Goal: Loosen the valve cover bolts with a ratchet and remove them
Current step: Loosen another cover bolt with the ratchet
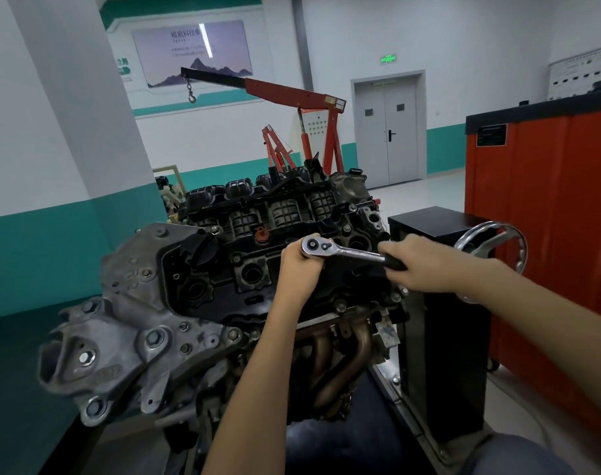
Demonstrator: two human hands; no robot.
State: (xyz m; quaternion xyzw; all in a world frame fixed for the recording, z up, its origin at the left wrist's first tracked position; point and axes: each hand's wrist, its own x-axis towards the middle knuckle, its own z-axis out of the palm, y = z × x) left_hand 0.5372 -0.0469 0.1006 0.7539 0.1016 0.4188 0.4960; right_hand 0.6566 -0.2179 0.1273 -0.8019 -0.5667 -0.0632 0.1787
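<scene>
Our left hand point(300, 269) is clamping round the head of the ratchet point(343, 251) mid-frame, right hand point(408, 265) gripping its handle; we're wanting it square, pulling steady.

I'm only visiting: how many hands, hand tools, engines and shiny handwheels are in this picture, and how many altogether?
Hands: 2, the left hand and the right hand, both gripping the tool
Ratchet: 1
Engine: 1
Handwheel: 1
Total: 5
</scene>
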